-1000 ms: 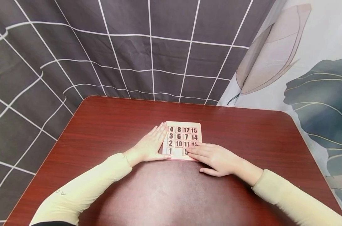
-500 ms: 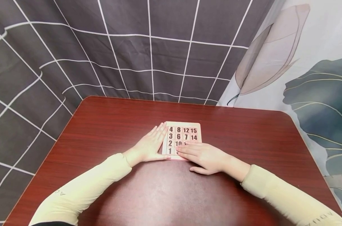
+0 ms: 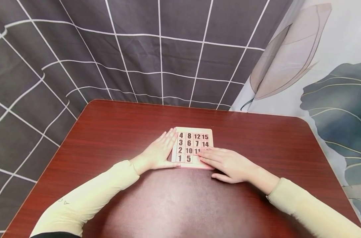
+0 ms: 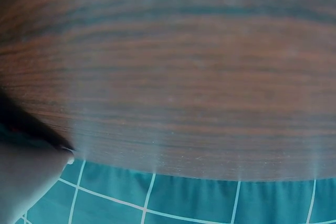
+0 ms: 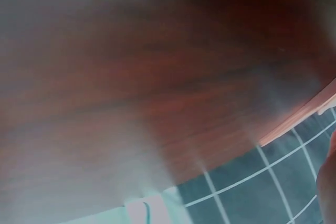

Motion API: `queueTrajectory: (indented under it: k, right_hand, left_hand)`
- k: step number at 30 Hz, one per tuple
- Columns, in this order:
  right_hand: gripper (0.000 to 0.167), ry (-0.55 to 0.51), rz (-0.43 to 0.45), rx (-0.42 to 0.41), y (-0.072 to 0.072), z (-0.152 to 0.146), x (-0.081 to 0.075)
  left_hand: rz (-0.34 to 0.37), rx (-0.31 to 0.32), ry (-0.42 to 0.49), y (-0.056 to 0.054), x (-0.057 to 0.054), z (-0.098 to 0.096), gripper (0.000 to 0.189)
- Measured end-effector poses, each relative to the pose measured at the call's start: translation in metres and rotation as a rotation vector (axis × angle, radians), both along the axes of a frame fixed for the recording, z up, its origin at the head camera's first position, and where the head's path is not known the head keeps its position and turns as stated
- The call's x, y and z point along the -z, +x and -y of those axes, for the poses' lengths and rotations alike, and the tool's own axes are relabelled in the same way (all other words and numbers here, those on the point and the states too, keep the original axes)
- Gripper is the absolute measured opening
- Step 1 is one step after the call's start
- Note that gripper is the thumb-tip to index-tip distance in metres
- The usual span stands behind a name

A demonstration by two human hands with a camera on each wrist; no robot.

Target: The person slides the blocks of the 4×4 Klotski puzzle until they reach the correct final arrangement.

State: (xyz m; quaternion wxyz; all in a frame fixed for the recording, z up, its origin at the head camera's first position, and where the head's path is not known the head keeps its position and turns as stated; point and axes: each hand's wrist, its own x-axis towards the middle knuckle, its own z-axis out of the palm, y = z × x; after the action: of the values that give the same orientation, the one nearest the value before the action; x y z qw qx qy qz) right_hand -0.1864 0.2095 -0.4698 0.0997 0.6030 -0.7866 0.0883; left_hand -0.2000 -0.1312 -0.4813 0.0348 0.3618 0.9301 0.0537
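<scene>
A square sliding number puzzle [image 3: 192, 130] lies flat on the table, its pale frame full of numbered tiles. My left hand [image 3: 156, 153] rests along its left side, fingers straight up the edge and thumb at the near left corner. The fingers of my right hand [image 3: 231, 165] lie straight over the puzzle's lower right part, covering some of the tiles there. The 5 tile [image 3: 188, 159] sits beside the 1 tile [image 3: 179, 158] in the nearest row, with a gap to its right. In the right wrist view, the puzzle's edge [image 5: 299, 119] shows at the right.
The reddish-brown wooden table [image 3: 123, 122] extends around the puzzle on all sides. Behind it hangs a dark grey curtain [image 3: 138, 53] with white grid lines, and at the right a pale curtain [image 3: 332, 132] with large leaf prints.
My right hand slid left over the nearest row and then came back right. The 5 tile has shifted one place left, against the 1. My left hand stayed put.
</scene>
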Motion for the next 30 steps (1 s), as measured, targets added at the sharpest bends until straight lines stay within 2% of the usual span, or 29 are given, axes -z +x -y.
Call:
queueTrajectory:
  k: [10,19,25,30]
  right_hand:
    - [0.064,-0.004,-0.010,-0.012,0.007,-0.023,0.007]
    - [0.065,-0.002,-0.012,-0.033,0.005,-0.007,0.011]
    - [0.069,0.033,-0.026,-0.029,0.004,0.007,0.007]
    - [0.069,0.026,-0.003,-0.008,0.001,0.006,0.003]
  left_hand:
    - [-0.006,0.005,0.013,-0.002,0.000,-0.001,0.119]
    - [-0.011,0.004,-0.022,-0.001,0.001,-0.001,0.119]
    - [-0.009,-0.003,-0.030,-0.003,0.004,-0.001,0.118]
    - [-0.015,0.000,-0.030,-0.002,0.003,-0.002,0.120]
